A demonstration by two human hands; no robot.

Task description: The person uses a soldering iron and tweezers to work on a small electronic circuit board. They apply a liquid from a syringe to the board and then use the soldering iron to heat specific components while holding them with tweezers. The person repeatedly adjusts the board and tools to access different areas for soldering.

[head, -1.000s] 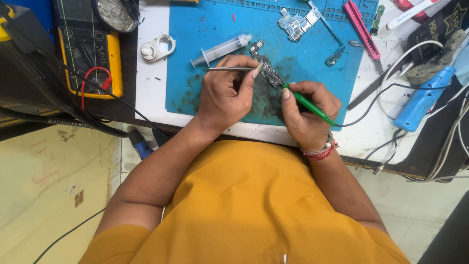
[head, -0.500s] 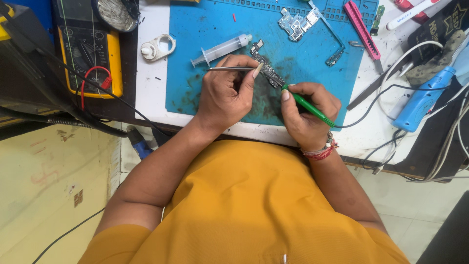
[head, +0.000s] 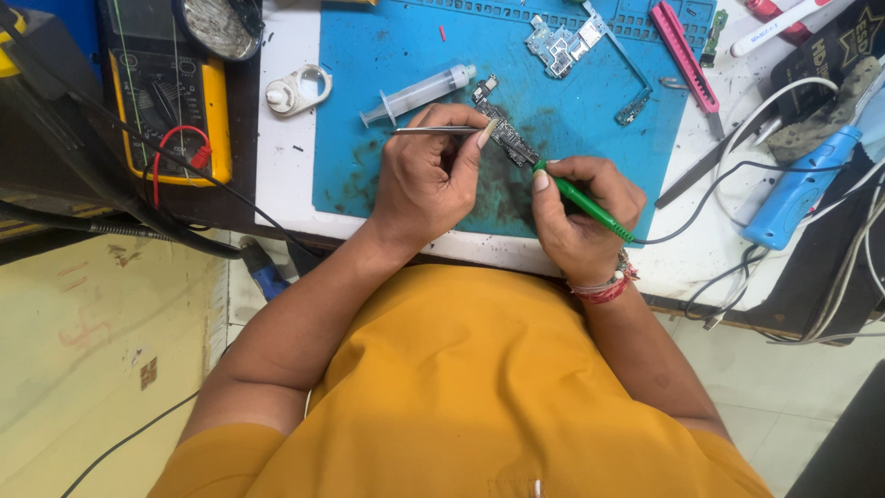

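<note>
Left hand (head: 433,180) fingers pinching tweezers (head: 433,130), right hand (head: 581,212) gripping green iron (head: 585,201) — circuit board (head: 502,129), syringe (head: 419,94) nearby

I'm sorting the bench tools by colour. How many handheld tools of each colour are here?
Green, 1: green-handled soldering iron in right hand
Silver, 1: metal tweezers in left hand
Pink, 1: pink flat pry tool
Blue, 1: blue plastic-bodied tool
Total: 4

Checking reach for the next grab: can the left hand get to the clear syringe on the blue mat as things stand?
Probably yes. The syringe lies just beyond the left hand, with bare blue mat between. But that hand holds metal tweezers, so its fingers are occupied.
</note>
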